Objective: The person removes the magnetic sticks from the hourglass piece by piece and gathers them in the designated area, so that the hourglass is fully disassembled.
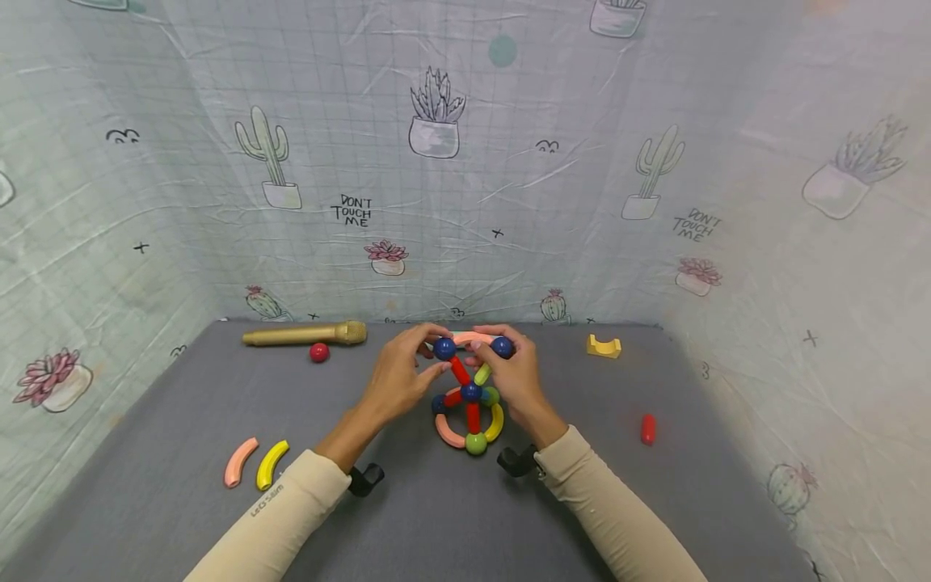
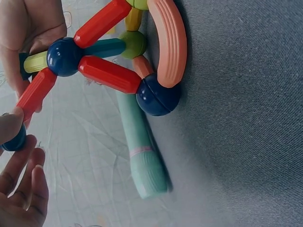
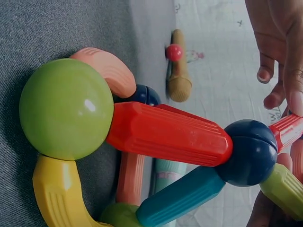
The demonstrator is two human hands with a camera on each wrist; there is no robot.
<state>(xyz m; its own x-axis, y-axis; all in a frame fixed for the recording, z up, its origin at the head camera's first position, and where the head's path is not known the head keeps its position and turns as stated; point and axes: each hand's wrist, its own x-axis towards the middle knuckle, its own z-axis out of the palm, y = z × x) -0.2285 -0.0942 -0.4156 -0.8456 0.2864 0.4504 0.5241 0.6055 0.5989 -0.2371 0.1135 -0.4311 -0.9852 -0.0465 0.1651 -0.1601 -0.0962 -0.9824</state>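
On the grey table stands a structure of balls and sticks, with a ring of curved sticks at its base and a blue ball [image 1: 471, 392] at its middle joint. From this joint a red stick [image 1: 460, 370] and a lime stick [image 1: 483, 373] slant up to two upper blue balls. My left hand [image 1: 400, 370] pinches the upper left blue ball [image 1: 444, 348] between thumb and fingers. My right hand [image 1: 518, 378] grips the upper right blue ball [image 1: 502, 347]. A salmon curved stick [image 1: 473, 337] spans between the upper balls, its right end partly behind my right fingers.
A gold microphone [image 1: 305, 334] and a red ball [image 1: 319, 352] lie back left; a mint microphone [image 2: 144, 156] lies behind the structure. Salmon [image 1: 240, 462] and yellow [image 1: 272, 465] curved sticks lie left. A yellow notched block [image 1: 604, 347] and a red stick [image 1: 648, 429] lie right.
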